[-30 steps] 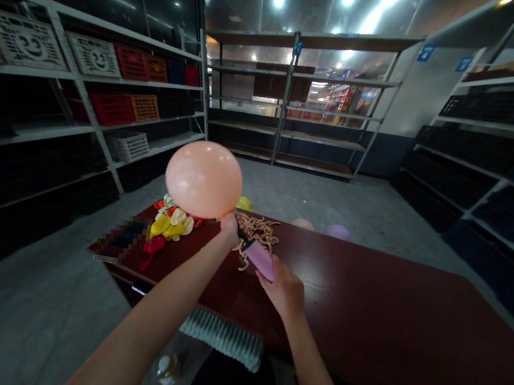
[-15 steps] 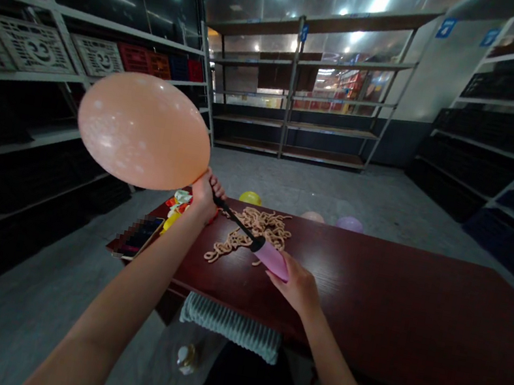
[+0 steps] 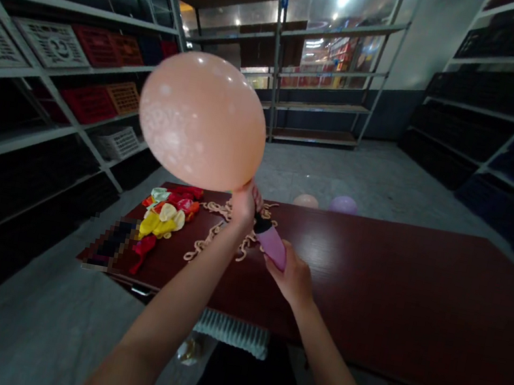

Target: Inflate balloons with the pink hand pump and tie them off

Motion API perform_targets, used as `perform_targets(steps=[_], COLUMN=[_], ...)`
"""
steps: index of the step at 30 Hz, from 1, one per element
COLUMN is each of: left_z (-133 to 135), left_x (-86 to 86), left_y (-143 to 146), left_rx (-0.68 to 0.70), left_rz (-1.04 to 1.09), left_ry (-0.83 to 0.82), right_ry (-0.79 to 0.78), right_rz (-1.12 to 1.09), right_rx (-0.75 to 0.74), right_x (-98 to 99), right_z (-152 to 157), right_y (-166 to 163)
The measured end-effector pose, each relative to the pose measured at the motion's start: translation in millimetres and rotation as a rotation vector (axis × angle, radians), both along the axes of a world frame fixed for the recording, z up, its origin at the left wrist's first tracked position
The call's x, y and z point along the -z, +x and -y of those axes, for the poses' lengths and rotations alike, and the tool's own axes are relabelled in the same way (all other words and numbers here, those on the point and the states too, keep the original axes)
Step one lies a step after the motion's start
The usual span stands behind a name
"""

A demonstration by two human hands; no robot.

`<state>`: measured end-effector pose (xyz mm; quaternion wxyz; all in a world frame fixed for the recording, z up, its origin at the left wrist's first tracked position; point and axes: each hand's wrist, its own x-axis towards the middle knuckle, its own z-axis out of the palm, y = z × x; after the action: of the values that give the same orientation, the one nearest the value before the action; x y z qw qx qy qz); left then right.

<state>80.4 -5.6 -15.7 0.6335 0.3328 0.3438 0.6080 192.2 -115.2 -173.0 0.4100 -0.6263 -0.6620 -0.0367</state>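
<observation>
Fingers of the left hand [image 3: 244,206] clamp the peach balloon [image 3: 204,122], well filled but seemingly untied. The right hand [image 3: 294,275] grips the pink pump [image 3: 272,246]; limp balloons [image 3: 161,226] lie unfilled.

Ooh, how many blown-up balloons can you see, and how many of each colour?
Peach: 2, the big balloon in the left hand and the partly hidden peach balloon past the far edge of the table
Purple: 1, the partly hidden purple balloon just right of that second peach one
Total: 3
</observation>
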Motion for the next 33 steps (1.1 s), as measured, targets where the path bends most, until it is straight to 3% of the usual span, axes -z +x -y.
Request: perform_targets(steps=[3,6,13,18,25,29,33], left_z=[1,0,-5,-5,-5,-5,-1], left_x=[10.2,12.6,29.3,32.0,10.6,-13.8,-39.4], left_y=[16,10,-48,-82,-128,-152,-157], left_rx=[0.003,-0.018,-0.034,-0.088,-0.145,-0.177,-0.161], left_rz=[-0.006,0.009,0.164,0.219,0.236,0.197,0.196], left_ry=[-0.013,-0.045,-0.309,-0.312,-0.242,-0.194,-0.096], right_ry=[-0.025,-0.024,0.0,0.002,0.012,0.018,0.027], right_rz=[-0.007,0.028,0.204,0.276,0.271,0.22,0.151], right_rx=[0.052,0.065,0.006,-0.044,-0.126,-0.184,-0.208], right_x=[-0.6,-0.6,-0.9,-1.9,-2.8,-3.0,-2.7], right_z=[-1,-1,-1,0,3,4,5], right_y=[2,1,-10,-13,-14,-13,-13])
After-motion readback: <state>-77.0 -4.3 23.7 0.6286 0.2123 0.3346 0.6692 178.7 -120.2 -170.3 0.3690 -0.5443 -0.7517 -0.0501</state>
